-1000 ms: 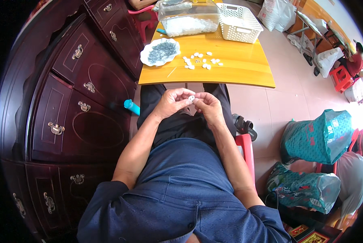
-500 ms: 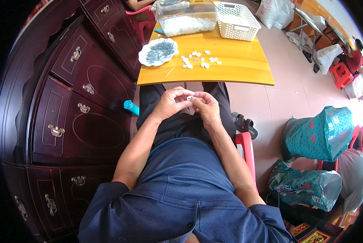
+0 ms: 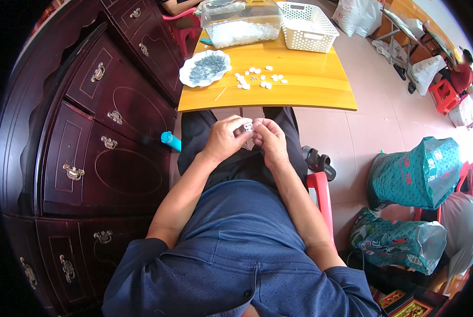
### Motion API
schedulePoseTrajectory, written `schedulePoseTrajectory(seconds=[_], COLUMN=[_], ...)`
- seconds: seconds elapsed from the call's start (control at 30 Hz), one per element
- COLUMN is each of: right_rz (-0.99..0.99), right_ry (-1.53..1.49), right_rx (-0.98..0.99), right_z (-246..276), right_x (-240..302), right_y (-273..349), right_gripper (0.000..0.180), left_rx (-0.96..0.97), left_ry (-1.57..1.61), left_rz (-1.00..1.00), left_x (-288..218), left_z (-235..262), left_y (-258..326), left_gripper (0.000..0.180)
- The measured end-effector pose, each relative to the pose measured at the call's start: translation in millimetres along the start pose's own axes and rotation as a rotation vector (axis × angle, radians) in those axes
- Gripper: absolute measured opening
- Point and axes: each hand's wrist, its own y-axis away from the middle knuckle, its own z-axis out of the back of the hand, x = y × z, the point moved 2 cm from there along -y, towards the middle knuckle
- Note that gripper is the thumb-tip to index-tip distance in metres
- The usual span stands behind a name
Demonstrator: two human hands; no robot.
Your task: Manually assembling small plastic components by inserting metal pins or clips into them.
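Above my lap, just short of the table edge, my left hand [image 3: 225, 138] pinches a small white plastic piece [image 3: 248, 127] with dark holes in its face. The fingertips of my right hand [image 3: 270, 138] are closed together at the piece's right side; whether they hold a smaller part is too small to make out. Beyond the hands, several small white plastic pieces [image 3: 268, 85] lie scattered on the yellow wooden table [image 3: 305, 84]. To their left stands a white scalloped plate [image 3: 185, 79] heaped with small dark bits.
At the table's far side are a clear plastic bin [image 3: 241, 33] of white pieces and a cream perforated basket [image 3: 310, 43]. Dark wooden drawers [image 3: 72, 132] line my left. Teal bags [image 3: 413, 174] and black sandals [image 3: 319, 162] are on my right. A turquoise bottle [image 3: 171, 140] is beside my left leg.
The white piece has turned in my fingers, so that its holed face shows more. My right fingertips have shifted slightly to its right side.
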Motion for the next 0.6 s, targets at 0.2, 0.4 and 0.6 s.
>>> schedulePoseTrajectory(seconds=[0.2,0.4,0.6], right_rz=[-0.041,-0.01,0.008], right_ry=[0.01,-0.019,-0.045], right_rx=[-0.001,0.019,0.016], right_z=[0.6,2.5,3.3], right_x=[1.2,1.4,1.9], right_y=[-0.4,0.0,0.9], right_gripper=[0.013,0.013,0.015], left_rx=[0.031,0.04,0.053], left_ry=[-0.001,0.0,0.009], left_rz=[-0.03,-0.036,-0.045], left_x=[-6.5,-6.9,-10.8], left_z=[1.9,0.9,0.4], left_y=[-2.0,-1.5,-2.7], left_gripper=[0.032,0.03,0.03])
